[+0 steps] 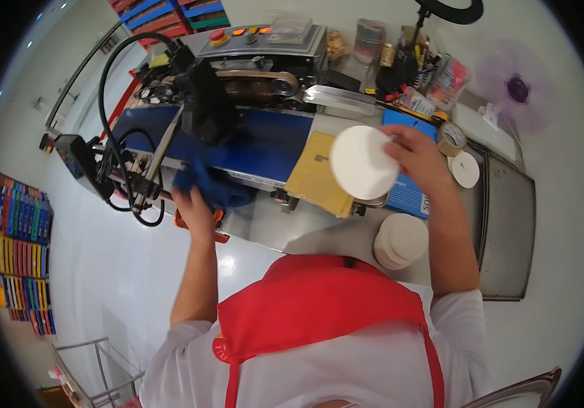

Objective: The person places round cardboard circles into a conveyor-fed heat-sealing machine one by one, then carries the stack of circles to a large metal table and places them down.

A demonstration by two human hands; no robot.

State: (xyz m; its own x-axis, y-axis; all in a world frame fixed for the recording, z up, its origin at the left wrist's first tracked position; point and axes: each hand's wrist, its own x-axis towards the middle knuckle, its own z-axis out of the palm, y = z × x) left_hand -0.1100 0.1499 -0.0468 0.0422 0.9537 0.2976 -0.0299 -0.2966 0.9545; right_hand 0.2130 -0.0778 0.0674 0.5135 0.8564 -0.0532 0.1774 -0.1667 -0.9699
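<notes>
RIGHT HAND PINCHES DISC; LEFT HAND AT BLUE MATERIAL

Viewed from my remote post, clock centred on the frame. At 2 o'clock I find the right hand (420,160) holding a flat, white, round disc (360,163) in a narrow pinch at its right rim, thumb over the face. In view, the disc overlaps the right part of a flat yellow sheet (316,173); I cannot tell whether they touch.

At 9 o'clock I note the left hand (195,211), fingers at a crumpled dark-blue cloth-like piece (217,187); I cannot tell whether it grips.

Between 3 and 4 o'clock I record a stack of round white discs (402,241). At 11 o'clock lies a smooth blue conveyor belt (271,139); at 2 o'clock, beyond the right hand, a tan tape roll (451,139).
</notes>
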